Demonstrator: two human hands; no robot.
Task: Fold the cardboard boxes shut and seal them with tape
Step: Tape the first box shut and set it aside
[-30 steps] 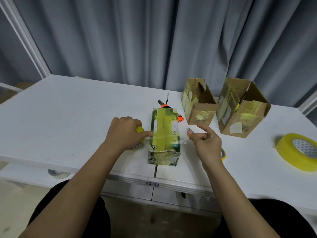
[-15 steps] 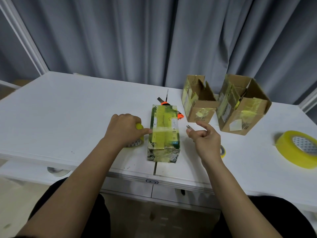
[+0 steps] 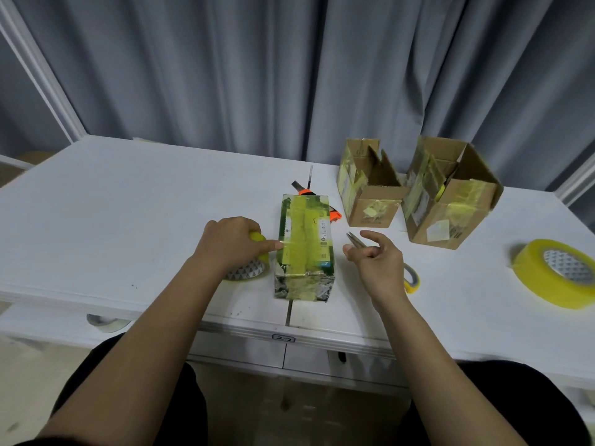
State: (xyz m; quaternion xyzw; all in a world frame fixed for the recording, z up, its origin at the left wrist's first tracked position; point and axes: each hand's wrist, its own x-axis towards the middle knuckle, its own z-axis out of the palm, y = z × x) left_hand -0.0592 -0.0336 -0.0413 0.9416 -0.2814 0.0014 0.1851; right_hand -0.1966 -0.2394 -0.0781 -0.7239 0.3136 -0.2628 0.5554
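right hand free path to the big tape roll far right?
Probably yes. The table between the right hand and the big tape roll is bare, but that hand already grips scissors, so picking up the roll looks awkward.

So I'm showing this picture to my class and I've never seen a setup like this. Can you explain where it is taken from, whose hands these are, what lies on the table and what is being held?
There is no machine here: a person wears a camera on the head, looking down at their own two hands. The left hand has its grip round a yellow tape roll and its finger presses a clear strip onto the green box, which is folded shut and heavily taped. The right hand holds small scissors, the blades poking out past the fingers. On the white table there are also two brown boxes, both open on top, a second large tape roll at the right, and an orange-handled tool partly hidden behind the green box.
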